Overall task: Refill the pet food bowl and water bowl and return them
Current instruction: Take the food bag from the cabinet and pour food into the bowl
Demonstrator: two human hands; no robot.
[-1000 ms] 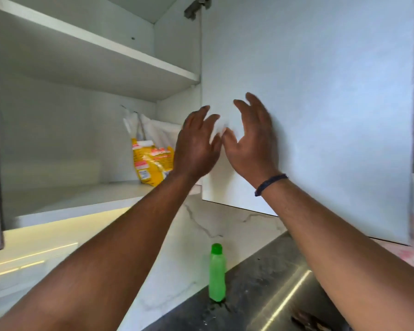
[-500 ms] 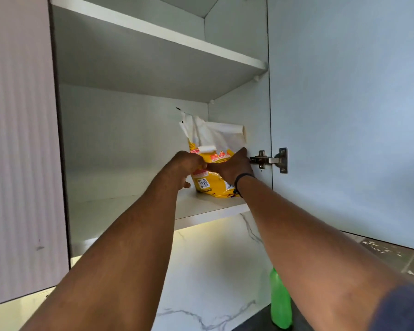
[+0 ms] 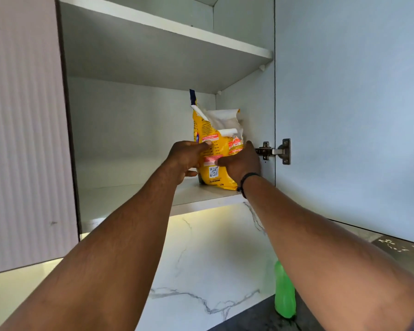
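Note:
A yellow pet food bag (image 3: 216,149) with a crumpled white top stands on the lower shelf (image 3: 134,194) of an open wall cabinet, against its right inner wall. My left hand (image 3: 185,160) grips the bag's left side, thumb across its front. On the bag's right side, my right hand (image 3: 240,163) holds it with the thumb pressed on the label. Both arms reach up into the cabinet. No bowl is in view.
The right cabinet door (image 3: 349,111) hangs open on a metal hinge (image 3: 274,151). A closed ribbed door (image 3: 22,130) is at the left. Below, a green bottle (image 3: 284,292) stands on the dark counter against the white marble backsplash (image 3: 210,254).
Both hands went from the open door's edge into the cabinet and took hold of the yellow bag. The bag now stands taller and more upright than half a second ago.

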